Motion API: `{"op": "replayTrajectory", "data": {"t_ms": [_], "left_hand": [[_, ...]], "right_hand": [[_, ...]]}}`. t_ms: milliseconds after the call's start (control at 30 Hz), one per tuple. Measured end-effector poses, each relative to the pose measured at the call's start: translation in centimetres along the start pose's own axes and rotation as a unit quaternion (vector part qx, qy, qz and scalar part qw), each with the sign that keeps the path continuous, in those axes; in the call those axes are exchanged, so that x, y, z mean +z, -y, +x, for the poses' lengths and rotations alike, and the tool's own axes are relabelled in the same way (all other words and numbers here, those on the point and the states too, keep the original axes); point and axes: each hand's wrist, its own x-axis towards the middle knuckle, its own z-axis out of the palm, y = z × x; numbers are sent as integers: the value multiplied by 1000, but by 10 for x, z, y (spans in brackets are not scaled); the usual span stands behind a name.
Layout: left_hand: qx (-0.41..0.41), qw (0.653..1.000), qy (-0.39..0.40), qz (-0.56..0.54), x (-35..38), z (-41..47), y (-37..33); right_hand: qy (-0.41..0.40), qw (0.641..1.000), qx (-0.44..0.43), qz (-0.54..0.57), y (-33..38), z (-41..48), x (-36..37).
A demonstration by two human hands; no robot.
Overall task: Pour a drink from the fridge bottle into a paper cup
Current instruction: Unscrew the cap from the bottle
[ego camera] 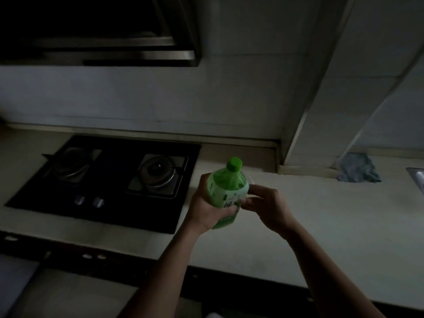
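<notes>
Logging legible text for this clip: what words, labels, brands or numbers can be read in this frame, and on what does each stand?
"绿": probably; a large character on the label of the green bottle, dim and partly covered by fingers of the left hand.
Smaller print on the same label: too blurred to read.
Hob, its knobs and the range hood: no readable markings.

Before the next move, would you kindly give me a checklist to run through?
1. Left hand grip round bottle: ok.
2. Cap off for pouring: not ok, it is on.
3. Right hand free for the cap: cannot tell, its fingers are at the bottle's side.
4. Paper cup ready: cannot tell, none plainly seen.
5. Bottle clear of stove: ok, it is over the counter.
</notes>
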Motion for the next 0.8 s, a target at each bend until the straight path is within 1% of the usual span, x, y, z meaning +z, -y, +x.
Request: {"op": "replayTrajectory", "data": {"t_ms": [100,200,333,400,467,667,733,800], "left_hand": [[-2,1000,-20,23,-6,-9,3],[-12,999,-26,36,-12,-13,6],[-15,999,5,40,-17,-5,10],[-3,999,21,37,-19,4,12],[11,999,34,33,-22,17,13],[51,994,70,65,-49,65,28],[70,990,73,101,-60,77,31],[92,983,92,133,-70,90,37]], "right_hand": [[17,999,-31,-1,-6,-2,10],[0,999,-41,-10,-6,-9,20],[-14,999,-39,-34,-1,-8,21],[-17,998,-30,-46,1,-2,18],[-29,999,-21,-33,3,8,16],[-101,994,-18,-30,13,43,30],[-112,992,-27,-54,22,55,33],[-123,987,-36,-95,32,66,36]]}}
